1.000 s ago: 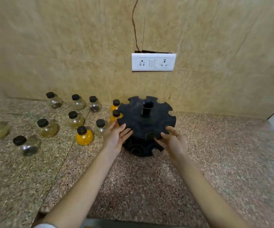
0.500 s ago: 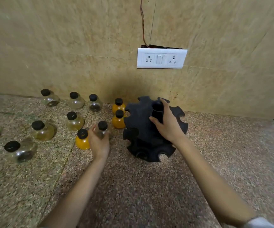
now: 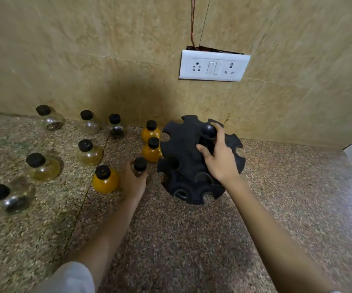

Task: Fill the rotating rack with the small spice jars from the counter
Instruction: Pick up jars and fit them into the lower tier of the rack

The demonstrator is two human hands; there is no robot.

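Observation:
A black round rack (image 3: pixel 183 153) with notched slots stands on the counter near the wall, its slots empty. My right hand (image 3: pixel 219 161) grips the rack's upright centre post (image 3: pixel 207 132). Just left of the rack, my left hand (image 3: pixel 133 180) is wrapped around a small clear jar with a black cap (image 3: pixel 140 164) that stands on the counter. Several more black-capped jars sit to the left: an orange one (image 3: pixel 105 179) beside my left hand, two orange ones (image 3: pixel 152 149) touching the rack's left side, and clear ones (image 3: pixel 89 151) further left.
The speckled stone counter (image 3: pixel 192 240) runs to a beige tiled wall. A white switch and socket plate (image 3: pixel 213 66) hangs on the wall above the rack, with a wire going up. A grey sleeve (image 3: pixel 71 278) shows at the bottom left.
My right hand went from the rack's front rim to its centre post. My left hand left the rack and closed on a clear jar to its left. The view moved closer.

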